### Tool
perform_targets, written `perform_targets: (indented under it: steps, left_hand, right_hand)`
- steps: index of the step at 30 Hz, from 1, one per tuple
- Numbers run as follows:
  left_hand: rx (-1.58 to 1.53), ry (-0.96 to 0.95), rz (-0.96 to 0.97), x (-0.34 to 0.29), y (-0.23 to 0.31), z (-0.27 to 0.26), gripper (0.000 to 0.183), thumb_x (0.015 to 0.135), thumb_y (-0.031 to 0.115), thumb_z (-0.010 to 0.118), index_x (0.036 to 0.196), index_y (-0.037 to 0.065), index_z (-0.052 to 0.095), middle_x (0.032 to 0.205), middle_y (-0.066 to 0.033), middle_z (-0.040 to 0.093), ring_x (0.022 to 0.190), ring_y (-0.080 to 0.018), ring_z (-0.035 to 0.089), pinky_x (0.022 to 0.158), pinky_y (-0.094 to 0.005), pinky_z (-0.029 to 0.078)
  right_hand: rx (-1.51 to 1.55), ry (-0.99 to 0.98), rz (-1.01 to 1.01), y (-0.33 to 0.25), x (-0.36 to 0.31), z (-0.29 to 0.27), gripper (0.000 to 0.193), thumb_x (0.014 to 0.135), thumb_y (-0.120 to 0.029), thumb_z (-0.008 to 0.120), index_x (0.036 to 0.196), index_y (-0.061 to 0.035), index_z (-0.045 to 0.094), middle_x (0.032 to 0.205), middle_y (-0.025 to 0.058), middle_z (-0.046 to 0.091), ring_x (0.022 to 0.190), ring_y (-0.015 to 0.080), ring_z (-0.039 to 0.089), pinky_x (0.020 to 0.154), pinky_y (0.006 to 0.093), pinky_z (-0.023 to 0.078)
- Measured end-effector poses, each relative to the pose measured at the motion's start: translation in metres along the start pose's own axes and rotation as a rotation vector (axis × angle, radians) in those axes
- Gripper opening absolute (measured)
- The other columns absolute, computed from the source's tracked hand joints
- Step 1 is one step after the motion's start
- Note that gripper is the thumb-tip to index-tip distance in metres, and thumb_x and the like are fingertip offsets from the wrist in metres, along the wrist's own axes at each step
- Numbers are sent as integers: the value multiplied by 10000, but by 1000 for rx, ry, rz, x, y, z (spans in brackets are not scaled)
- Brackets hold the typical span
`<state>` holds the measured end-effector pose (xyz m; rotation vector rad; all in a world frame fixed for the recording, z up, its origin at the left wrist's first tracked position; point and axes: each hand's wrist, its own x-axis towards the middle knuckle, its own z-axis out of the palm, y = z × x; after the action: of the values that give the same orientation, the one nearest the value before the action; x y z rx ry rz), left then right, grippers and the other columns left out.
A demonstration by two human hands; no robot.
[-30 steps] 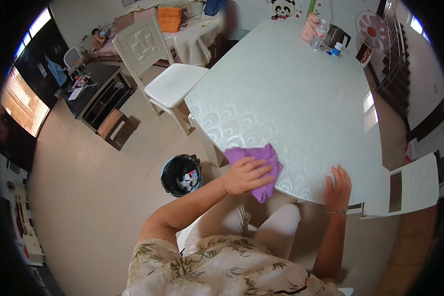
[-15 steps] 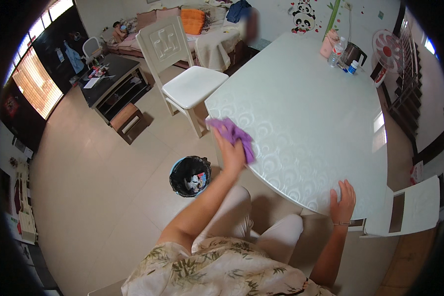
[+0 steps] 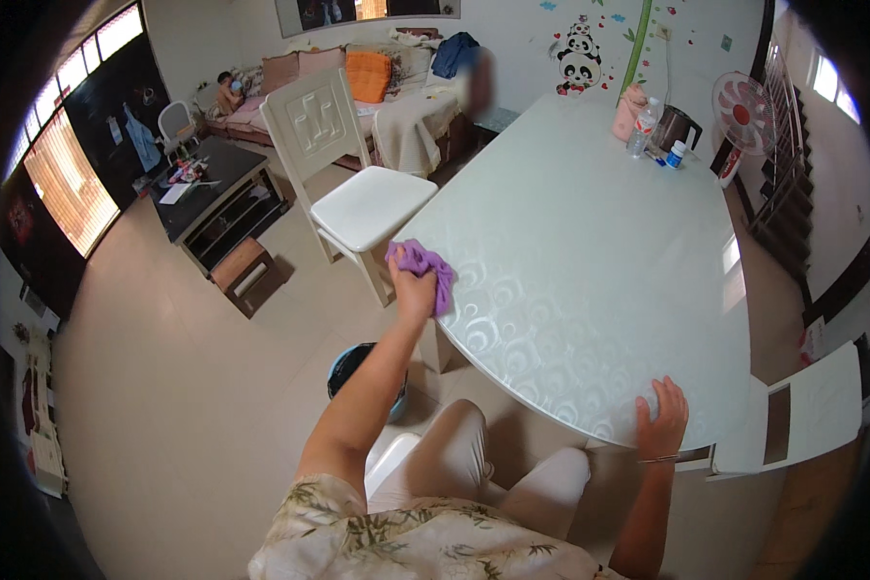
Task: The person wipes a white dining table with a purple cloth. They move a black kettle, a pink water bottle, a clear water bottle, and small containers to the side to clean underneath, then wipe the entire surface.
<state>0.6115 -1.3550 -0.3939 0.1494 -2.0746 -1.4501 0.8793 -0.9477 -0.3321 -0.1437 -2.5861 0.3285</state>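
— Where was your left hand [image 3: 417, 288] at that moment?

— You had it stretched out to the left edge of the white table [image 3: 590, 271], with your fingers curled shut over a purple cloth [image 3: 423, 263]. The cloth was bunched up and pressed against the tabletop right at its rim, part of it sticking out past your knuckles on the far side.

— And my right hand [image 3: 661, 418]?

— You had it resting flat on the near edge of the table, fingers spread and open, gripping nothing. A thin bracelet sat at the wrist. The two hands were well apart, at opposite ends of the near rim.

— What stood around the cloth?

— A white chair [image 3: 358, 188] stood just beside that corner of the table, its seat close to your left hand. Under your outstretched arm, on the tiled floor, was a dark round bin [image 3: 350, 365]; your forearm hid much of it, so I could not tell what lay inside.

— Anything else on the table?

— At the far end stood a small group of things: a clear bottle [image 3: 640, 129], a pink object next to it that looked like a bag or pouch, though it was too small to be sure, and a dark kettle [image 3: 679, 127]. They were well apart from both your hands. A second white chair [image 3: 807, 414] stood at the table's right corner, near your right hand.
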Motion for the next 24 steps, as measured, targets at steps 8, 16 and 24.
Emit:
perform_targets:
  steps: [8, 16, 24]
  left_hand:
    - [-394, -46, -227, 55, -51, -3, 597, 765, -71, 585, 1337, -78, 416, 1213, -150, 576, 1070, -233, 589, 898, -316, 475]
    - [-319, -28, -66, -164, 85, 11, 798, 829, -27, 617, 1496, -53, 180, 1596, -220, 34, 1482, -330, 63, 1178, -362, 111]
    - [-517, -47, -158, -45, 5, -4, 764, 757, -23, 630, 1447, -53, 305, 1529, -178, 253, 1420, -290, 233, 1157, -347, 188]
  right_hand:
    - [27, 18, -37, 3, 0, 9, 403, 838, -224, 664, 1169, -6, 592, 1272, 213, 563, 1202, 388, 498, 1057, 503, 341]
    - [-13, -14, -15, 13, -5, 7, 412, 837, -242, 660, 1169, -7, 594, 1280, 218, 559, 1194, 391, 505, 1050, 502, 348]
    - [31, -22, -1, 6, 2, 5, 406, 826, -227, 656, 1165, -12, 597, 1295, 217, 552, 1204, 388, 503, 1056, 497, 349]
